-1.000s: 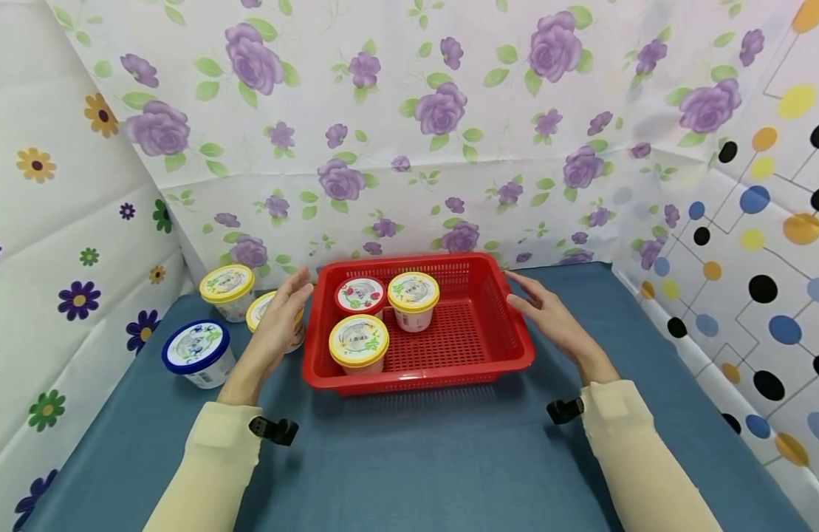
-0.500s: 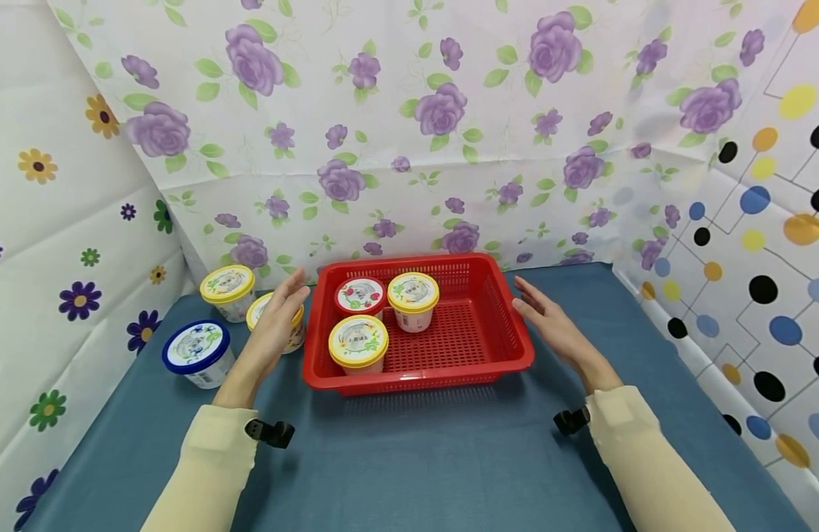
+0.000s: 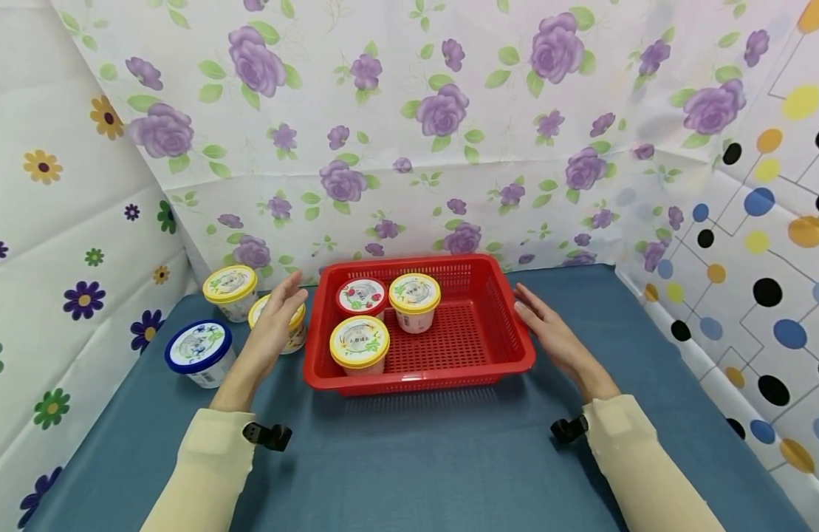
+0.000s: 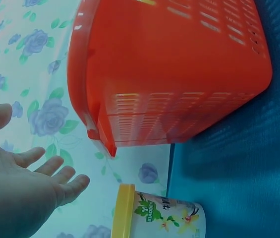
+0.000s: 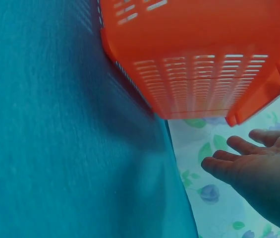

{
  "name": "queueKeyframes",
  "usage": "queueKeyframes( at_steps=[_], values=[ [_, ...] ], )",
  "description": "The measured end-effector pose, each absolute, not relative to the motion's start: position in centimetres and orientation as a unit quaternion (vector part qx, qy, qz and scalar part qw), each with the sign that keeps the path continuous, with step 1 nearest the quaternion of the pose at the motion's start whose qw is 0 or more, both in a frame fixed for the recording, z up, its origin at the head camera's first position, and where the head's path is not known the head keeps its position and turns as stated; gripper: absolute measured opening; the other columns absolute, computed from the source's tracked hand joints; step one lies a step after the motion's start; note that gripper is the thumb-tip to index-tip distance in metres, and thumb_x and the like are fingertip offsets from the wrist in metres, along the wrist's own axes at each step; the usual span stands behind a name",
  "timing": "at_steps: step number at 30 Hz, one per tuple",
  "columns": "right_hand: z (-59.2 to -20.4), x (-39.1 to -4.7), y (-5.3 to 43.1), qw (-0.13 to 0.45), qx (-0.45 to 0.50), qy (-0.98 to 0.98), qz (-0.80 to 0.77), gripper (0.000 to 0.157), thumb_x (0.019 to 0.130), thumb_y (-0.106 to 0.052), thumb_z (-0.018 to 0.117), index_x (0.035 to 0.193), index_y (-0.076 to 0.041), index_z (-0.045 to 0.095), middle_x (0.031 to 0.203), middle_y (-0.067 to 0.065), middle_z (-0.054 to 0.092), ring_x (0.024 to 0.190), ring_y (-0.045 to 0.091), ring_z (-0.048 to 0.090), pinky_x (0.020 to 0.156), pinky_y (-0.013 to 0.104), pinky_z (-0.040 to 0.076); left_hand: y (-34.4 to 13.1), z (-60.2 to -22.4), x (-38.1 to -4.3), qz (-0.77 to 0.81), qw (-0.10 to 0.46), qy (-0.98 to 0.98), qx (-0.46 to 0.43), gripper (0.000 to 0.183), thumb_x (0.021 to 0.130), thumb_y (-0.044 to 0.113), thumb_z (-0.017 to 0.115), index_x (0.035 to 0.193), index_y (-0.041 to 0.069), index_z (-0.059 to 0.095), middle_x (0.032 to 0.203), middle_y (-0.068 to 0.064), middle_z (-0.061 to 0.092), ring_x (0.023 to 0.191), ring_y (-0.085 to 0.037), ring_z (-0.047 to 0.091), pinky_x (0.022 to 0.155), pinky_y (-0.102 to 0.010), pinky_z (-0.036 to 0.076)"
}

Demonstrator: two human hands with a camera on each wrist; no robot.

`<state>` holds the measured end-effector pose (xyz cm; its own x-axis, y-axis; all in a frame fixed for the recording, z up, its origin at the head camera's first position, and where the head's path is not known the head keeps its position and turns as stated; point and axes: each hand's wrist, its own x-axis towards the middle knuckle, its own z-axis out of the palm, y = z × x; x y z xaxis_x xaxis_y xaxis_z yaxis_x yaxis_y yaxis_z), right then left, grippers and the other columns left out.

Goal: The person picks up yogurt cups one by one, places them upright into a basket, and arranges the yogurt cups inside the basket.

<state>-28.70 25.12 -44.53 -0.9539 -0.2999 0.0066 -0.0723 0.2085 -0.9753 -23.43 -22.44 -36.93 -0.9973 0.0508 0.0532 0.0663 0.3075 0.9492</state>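
A red plastic basket (image 3: 449,373) stands between my two hands in the head view. Inside its left half are a red-lidded tub (image 3: 361,294) and two yellow-lidded tubs, one at the back (image 3: 414,291) and one in front (image 3: 359,341). My left hand (image 3: 268,332) hovers left of the basket with fingers loosely extended, holding nothing; a gap to the rim shows in the left wrist view. It partly covers another yellow-lidded tub (image 3: 296,336). On the other side, my right hand (image 3: 557,338) is beside the right rim, fingers extended; whether the thumb touches the rim is unclear.
To the left stand a blue-lidded tub (image 3: 199,351) and a yellow-lidded tub (image 3: 230,290). A blue-green cloth (image 3: 416,458) covers the table. Floral sheeting (image 3: 396,111) rises behind, with patterned sheets along both sides.
My right hand has shifted slightly outward and down from the basket's right rim. My left hand has drifted a little left. The basket and tubs stay in place.
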Motion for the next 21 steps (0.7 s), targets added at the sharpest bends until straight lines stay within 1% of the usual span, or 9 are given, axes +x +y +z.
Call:
queueKeyframes(
  at_steps=[2, 4, 7, 9, 11, 15, 18, 21],
  values=[
    [-44.6, -28.7, 25.0, 0.092, -0.117, 0.773, -0.616, 0.078, 0.109, -0.047, 0.050, 0.169, -0.018, 0.010, 0.173, 0.009, 0.016, 0.155, 0.036, 0.025, 0.119, 0.057, 0.032, -22.6, -37.0, -23.3, -0.585, 0.008, -0.810, -0.035, 0.072, 0.111, 0.047, 0.040, 0.169, 0.015, 0.011, 0.174, -0.010, 0.012, 0.159, -0.033, 0.010, 0.123, -0.065, 0.014],
    [-44.7, -28.6, 25.0, 0.093, -0.116, 0.774, -0.616, 0.078, 0.109, -0.047, 0.050, 0.169, -0.018, 0.010, 0.173, 0.009, 0.016, 0.155, 0.035, 0.025, 0.116, 0.046, 0.040, -22.7, -37.0, -23.2, -0.585, 0.008, -0.810, -0.033, 0.072, 0.111, 0.048, 0.040, 0.169, 0.016, 0.010, 0.174, -0.010, 0.011, 0.159, -0.033, 0.009, 0.123, -0.065, 0.014],
    [-45.0, -28.7, 25.0, 0.100, -0.114, 0.770, -0.620, 0.077, 0.109, -0.047, 0.050, 0.169, -0.019, 0.009, 0.173, 0.008, 0.016, 0.153, 0.035, 0.029, 0.104, 0.029, 0.049, -22.9, -37.0, -23.1, -0.583, 0.008, -0.812, -0.030, 0.073, 0.111, 0.049, 0.041, 0.169, 0.016, 0.010, 0.174, -0.010, 0.011, 0.159, -0.033, 0.009, 0.123, -0.065, 0.014],
    [-45.2, -28.7, 25.1, 0.105, -0.117, 0.765, -0.624, 0.077, 0.110, -0.046, 0.049, 0.169, -0.020, 0.008, 0.173, 0.009, 0.016, 0.150, 0.037, 0.032, 0.096, 0.021, 0.051, -22.9, -36.9, -23.1, -0.581, 0.008, -0.814, -0.026, 0.074, 0.111, 0.050, 0.041, 0.169, 0.017, 0.010, 0.174, -0.010, 0.011, 0.159, -0.033, 0.009, 0.122, -0.066, 0.014],
    [-45.3, -28.7, 25.1, 0.109, -0.116, 0.761, -0.628, 0.076, 0.110, -0.046, 0.049, 0.169, -0.021, 0.008, 0.172, 0.010, 0.017, 0.147, 0.036, 0.037, 0.092, 0.020, 0.053, -22.9, -36.9, -23.1, -0.576, 0.009, -0.817, -0.024, 0.074, 0.110, 0.050, 0.041, 0.169, 0.017, 0.010, 0.174, -0.010, 0.010, 0.159, -0.034, 0.009, 0.122, -0.066, 0.015],
    [-45.6, -28.8, 25.1, 0.112, -0.114, 0.760, -0.629, 0.075, 0.110, -0.046, 0.049, 0.169, -0.022, 0.009, 0.171, 0.012, 0.021, 0.139, 0.032, 0.047, 0.092, 0.024, 0.055, -23.0, -37.2, -23.2, -0.566, 0.011, -0.824, -0.019, 0.074, 0.110, 0.051, 0.040, 0.169, 0.018, 0.010, 0.174, -0.010, 0.010, 0.159, -0.033, 0.008, 0.122, -0.066, 0.015],
    [-45.7, -28.7, 25.0, 0.120, -0.114, 0.752, -0.638, 0.074, 0.110, -0.046, 0.049, 0.169, -0.022, 0.011, 0.168, 0.015, 0.027, 0.133, 0.029, 0.054, 0.092, 0.026, 0.056, -23.2, -37.3, -23.2, -0.555, 0.018, -0.831, -0.026, 0.074, 0.110, 0.050, 0.040, 0.169, 0.016, 0.010, 0.174, -0.011, 0.010, 0.159, -0.034, 0.009, 0.122, -0.066, 0.016],
    [-45.8, -28.5, 24.9, 0.128, -0.120, 0.737, -0.652, 0.072, 0.111, -0.043, 0.049, 0.169, -0.022, 0.011, 0.164, 0.019, 0.034, 0.128, 0.030, 0.059, 0.092, 0.030, 0.057, -23.3, -37.4, -23.1, -0.536, 0.031, -0.843, -0.036, 0.073, 0.111, 0.048, 0.041, 0.168, 0.012, 0.012, 0.172, -0.015, 0.011, 0.157, -0.039, 0.013, 0.121, -0.067, 0.019]
  ],
)
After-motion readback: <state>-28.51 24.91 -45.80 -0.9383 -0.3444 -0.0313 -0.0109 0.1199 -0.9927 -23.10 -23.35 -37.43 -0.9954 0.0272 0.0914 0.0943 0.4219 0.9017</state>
